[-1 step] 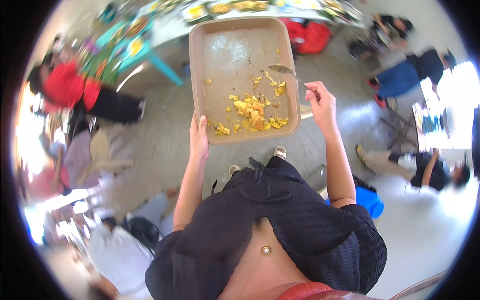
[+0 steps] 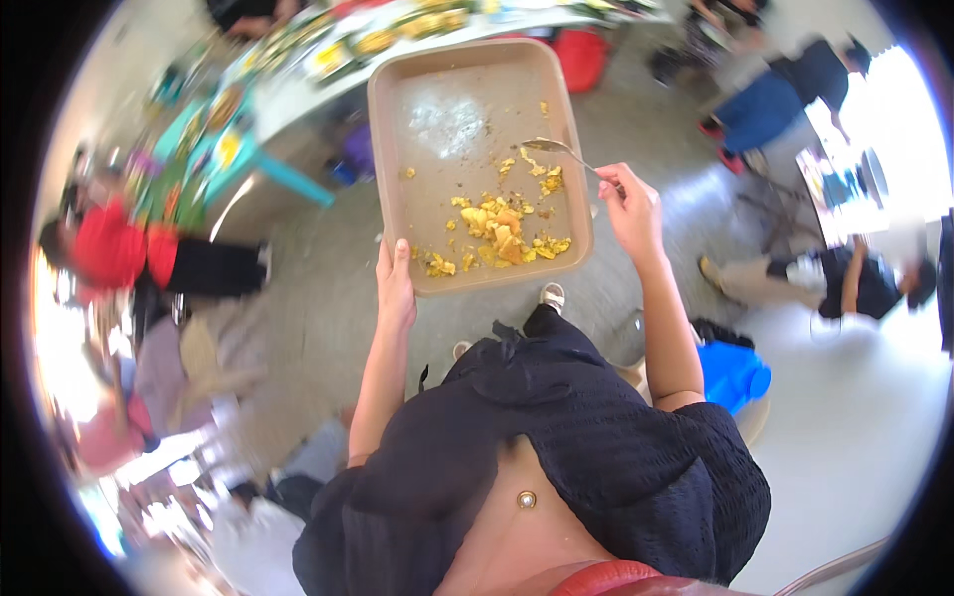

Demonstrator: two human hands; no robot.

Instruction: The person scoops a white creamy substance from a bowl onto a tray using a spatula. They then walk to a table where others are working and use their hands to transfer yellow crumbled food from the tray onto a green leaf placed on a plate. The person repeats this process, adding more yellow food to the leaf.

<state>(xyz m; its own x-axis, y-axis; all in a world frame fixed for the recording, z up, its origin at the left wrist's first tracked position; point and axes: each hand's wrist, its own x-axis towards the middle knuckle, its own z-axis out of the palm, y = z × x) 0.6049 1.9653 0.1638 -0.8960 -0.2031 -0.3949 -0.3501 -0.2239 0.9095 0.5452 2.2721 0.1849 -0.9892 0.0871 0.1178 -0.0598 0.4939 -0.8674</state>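
My left hand grips the near left corner of a tan rectangular tray, held out in front of me above the floor. Yellow food scraps lie scattered in the near half of the tray; the far half shows only greasy smears. My right hand holds a metal spoon by its handle. The spoon's bowl reaches over the tray's right side, close to a few yellow crumbs.
A long table with dishes of food stands beyond the tray. A person in red is at the left, and other people sit at the right. A blue container is by my right side.
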